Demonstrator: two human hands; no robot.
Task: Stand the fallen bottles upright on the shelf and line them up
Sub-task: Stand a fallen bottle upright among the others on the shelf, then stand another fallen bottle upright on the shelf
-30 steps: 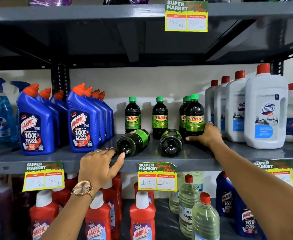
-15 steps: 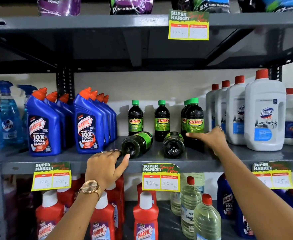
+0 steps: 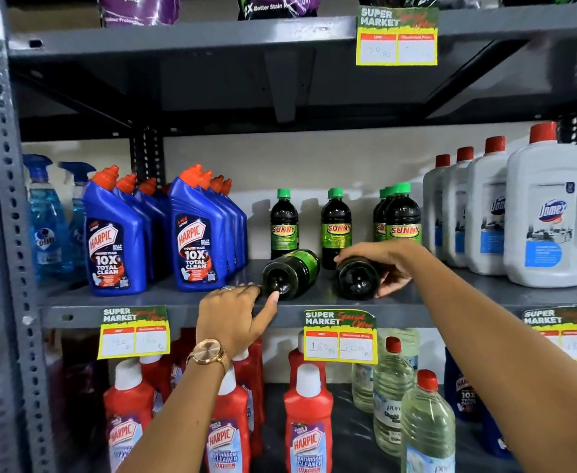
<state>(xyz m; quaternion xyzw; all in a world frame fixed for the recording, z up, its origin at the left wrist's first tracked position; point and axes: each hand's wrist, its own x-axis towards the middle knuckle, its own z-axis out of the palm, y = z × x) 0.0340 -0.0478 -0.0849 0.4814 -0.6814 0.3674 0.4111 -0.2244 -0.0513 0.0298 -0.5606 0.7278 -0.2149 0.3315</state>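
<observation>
Two dark Sunny bottles with green labels lie on their sides on the middle grey shelf (image 3: 485,291), bases toward me. My right hand (image 3: 382,264) wraps over the right fallen bottle (image 3: 357,281), fingers on top and thumb beneath its right side. My left hand (image 3: 235,319) rests at the shelf's front edge, its thumb and fingertips touching the base of the left fallen bottle (image 3: 288,273), without closing around it. Behind them stand upright Sunny bottles: one at back left (image 3: 283,223), one in the middle (image 3: 335,221), and a row of three at the right (image 3: 401,213).
Blue Harpic bottles (image 3: 196,233) crowd the shelf's left, with Colin sprays (image 3: 46,227) beyond. White Domex jugs (image 3: 548,213) fill the right. Yellow price tags (image 3: 340,336) hang on the shelf edge. Red Harpic bottles (image 3: 309,425) and clear bottles (image 3: 423,428) stand on the shelf below.
My right hand left the upright right-hand bottle and came down over the right fallen bottle. My left hand stayed at the left fallen bottle's base. The camera moved closer.
</observation>
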